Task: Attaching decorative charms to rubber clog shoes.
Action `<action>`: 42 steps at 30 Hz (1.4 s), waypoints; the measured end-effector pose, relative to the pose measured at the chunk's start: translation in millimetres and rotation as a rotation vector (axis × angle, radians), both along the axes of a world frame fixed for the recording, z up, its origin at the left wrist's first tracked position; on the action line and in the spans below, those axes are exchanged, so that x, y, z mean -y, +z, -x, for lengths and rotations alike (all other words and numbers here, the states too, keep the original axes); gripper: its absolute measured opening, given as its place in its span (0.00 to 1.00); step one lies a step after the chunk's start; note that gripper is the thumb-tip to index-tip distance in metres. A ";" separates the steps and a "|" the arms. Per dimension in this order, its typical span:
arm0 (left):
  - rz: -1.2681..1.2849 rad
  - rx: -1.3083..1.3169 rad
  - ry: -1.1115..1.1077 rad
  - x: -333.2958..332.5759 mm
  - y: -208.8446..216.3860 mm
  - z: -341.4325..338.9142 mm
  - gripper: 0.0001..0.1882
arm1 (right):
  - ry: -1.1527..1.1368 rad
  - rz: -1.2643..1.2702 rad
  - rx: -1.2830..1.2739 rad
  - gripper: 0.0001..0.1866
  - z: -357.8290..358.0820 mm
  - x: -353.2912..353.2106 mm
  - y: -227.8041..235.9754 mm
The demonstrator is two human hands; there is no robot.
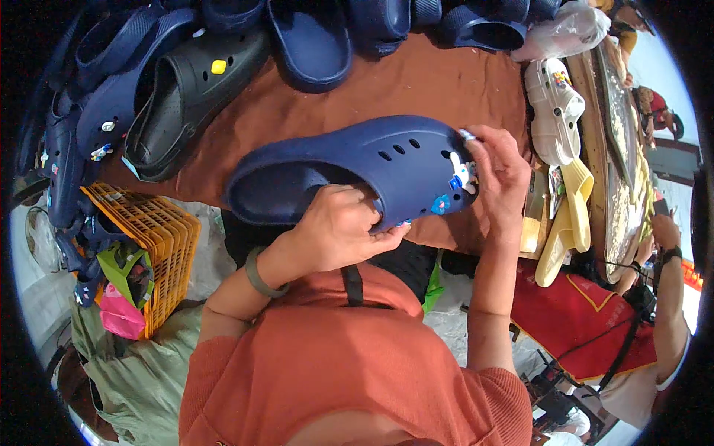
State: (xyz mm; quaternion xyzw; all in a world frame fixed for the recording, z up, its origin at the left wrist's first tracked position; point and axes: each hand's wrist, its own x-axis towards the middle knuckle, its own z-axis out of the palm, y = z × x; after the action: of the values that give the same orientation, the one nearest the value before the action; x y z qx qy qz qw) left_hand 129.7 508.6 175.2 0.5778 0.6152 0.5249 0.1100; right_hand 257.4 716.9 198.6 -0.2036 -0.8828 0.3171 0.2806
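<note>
Gripping navy clog [349,175] sideways, toe pointing right.

Bright, even daylight — soft shadows, sharp centre, heavy fisheye bend w/ black rim.

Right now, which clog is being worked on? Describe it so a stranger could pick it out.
Over the brown table, find the two hands at the picture's middle. The left hand and right hand hold one navy clog sideways in the air. Unlike the clogs lying behind, it's lifted and has small charms on its toe.

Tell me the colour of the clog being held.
Dark navy blue clog, clearest in the head view.
</note>
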 end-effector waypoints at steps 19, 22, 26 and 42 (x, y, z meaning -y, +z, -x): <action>0.000 -0.010 0.010 2.9 -2.4 -1.2 0.12 | 0.311 -0.431 0.051 0.13 38.3 46.3 23.6; 0.029 -0.004 0.003 3.5 -1.1 -1.1 0.12 | 0.301 -0.464 0.102 0.13 34.0 50.5 26.4; 0.051 -0.004 -0.003 4.6 -2.4 -2.7 0.13 | 0.246 -0.525 0.198 0.12 33.5 57.3 32.8; 0.169 0.004 0.121 -15.1 11.2 15.5 0.18 | 0.252 -0.678 0.301 0.06 63.4 50.2 23.9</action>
State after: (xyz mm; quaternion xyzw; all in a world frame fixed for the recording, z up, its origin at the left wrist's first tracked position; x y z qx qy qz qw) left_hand 114.2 523.7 186.4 0.5271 0.6911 0.4778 0.1277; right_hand 194.0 666.7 222.5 -0.0333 -0.9868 0.0060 0.1583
